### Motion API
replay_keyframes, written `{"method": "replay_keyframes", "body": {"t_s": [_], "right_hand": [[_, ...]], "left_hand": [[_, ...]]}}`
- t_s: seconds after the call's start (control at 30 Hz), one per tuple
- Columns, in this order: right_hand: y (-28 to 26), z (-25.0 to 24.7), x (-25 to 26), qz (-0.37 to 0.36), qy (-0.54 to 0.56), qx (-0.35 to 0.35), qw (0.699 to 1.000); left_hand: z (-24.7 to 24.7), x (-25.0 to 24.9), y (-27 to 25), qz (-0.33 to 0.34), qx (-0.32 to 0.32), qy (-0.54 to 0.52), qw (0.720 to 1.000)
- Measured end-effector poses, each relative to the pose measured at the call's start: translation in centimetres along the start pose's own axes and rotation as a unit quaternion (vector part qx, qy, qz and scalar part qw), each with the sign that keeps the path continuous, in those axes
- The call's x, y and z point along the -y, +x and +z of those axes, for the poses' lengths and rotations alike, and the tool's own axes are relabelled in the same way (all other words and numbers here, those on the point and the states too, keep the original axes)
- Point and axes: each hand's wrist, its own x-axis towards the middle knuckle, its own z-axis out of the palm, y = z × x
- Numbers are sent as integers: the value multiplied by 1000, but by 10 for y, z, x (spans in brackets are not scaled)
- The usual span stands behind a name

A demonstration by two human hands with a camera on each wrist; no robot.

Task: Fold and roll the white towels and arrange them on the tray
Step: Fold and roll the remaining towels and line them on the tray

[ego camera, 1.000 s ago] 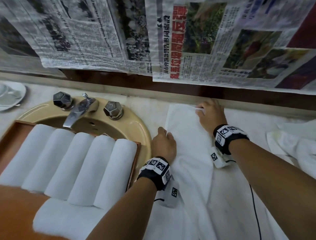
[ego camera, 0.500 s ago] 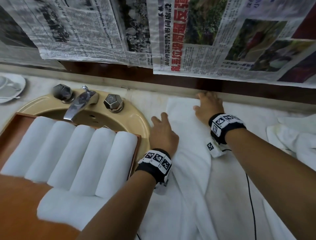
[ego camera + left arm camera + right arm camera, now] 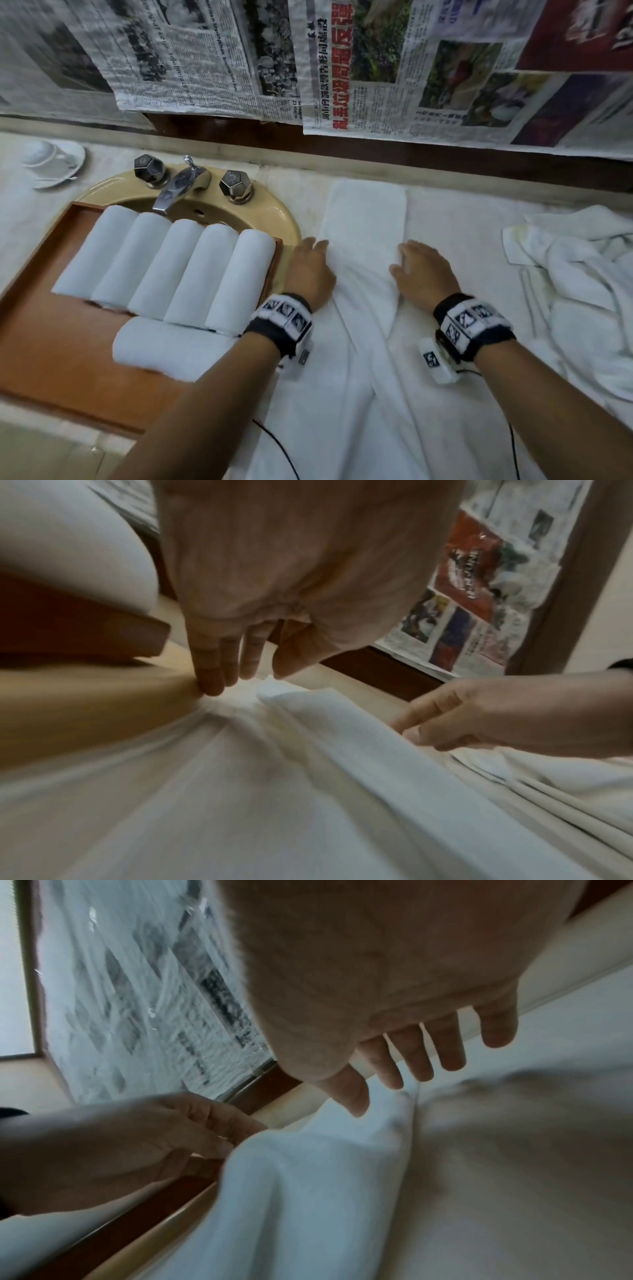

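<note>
A long white towel (image 3: 364,219) lies folded into a narrow strip on the counter, its far end flat near the wall and its near part wrinkled. My left hand (image 3: 310,265) rests with straight fingers (image 3: 219,666) on the strip's left edge. My right hand (image 3: 419,267) lies flat on its right edge, fingers (image 3: 414,1058) straight and spread. Neither hand holds anything. To the left, a wooden tray (image 3: 51,342) over the sink carries several rolled white towels (image 3: 178,270) side by side, with one more roll (image 3: 171,346) lying crosswise in front.
A heap of loose white towels (image 3: 582,291) sits at the right of the counter. The beige sink (image 3: 274,209) with its tap (image 3: 174,192) lies under the tray. A cup on a saucer (image 3: 54,161) stands far left. Newspaper (image 3: 376,68) covers the wall behind.
Both hands have slid back toward me along the towel from its far end near the wall to its middle. The far end now lies flat and uncovered.
</note>
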Motion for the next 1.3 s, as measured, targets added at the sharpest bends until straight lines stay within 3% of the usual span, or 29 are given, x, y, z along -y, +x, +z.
{"method": "replay_keyframes", "body": {"t_s": [0.1, 0.23, 0.37, 0.53, 0.63, 0.77, 0.87, 0.97, 1.03, 1.1, 1.13, 1.17, 1.23, 1.3], "right_hand": [[-55, 16, 4, 0, 74, -45, 996], [-112, 46, 12, 0, 184, -53, 982], [-150, 66, 20, -15, 199, -28, 979], [-168, 75, 24, -25, 152, 12, 988], [-174, 77, 27, -13, 119, 23, 993], [-177, 71, 37, 9, 140, 15, 990], [-179, 62, 57, 9, 240, -30, 970], [-184, 55, 90, -35, 300, -48, 952], [-185, 55, 107, -51, 341, 16, 938], [-180, 59, 112, -27, 416, 106, 903], [-176, 61, 109, -2, 433, 103, 896], [-170, 64, 102, 25, 418, 54, 907], [-157, 67, 78, 71, 313, -78, 944], [-149, 68, 57, 90, 229, -113, 963]], "left_hand": [[24, 20, -65, -19, -53, 7, 998], [54, 35, -129, -102, -75, 131, 983], [61, 34, -135, -170, -96, 158, 968], [63, 33, -121, -183, -68, 164, 967], [53, 35, -119, -150, -58, 101, 982], [39, 49, -121, -52, -48, -23, 997], [31, 59, -114, -55, 16, -68, 996], [18, 57, -109, -69, 66, -156, 983], [9, 53, -106, -93, 74, -181, 976], [6, 51, -103, -129, 73, -220, 964], [6, 50, -101, -139, 84, -226, 961], [5, 49, -100, -137, 96, -225, 960], [8, 49, -97, -119, 118, -192, 967], [14, 54, -93, -91, 108, -144, 979]]}}
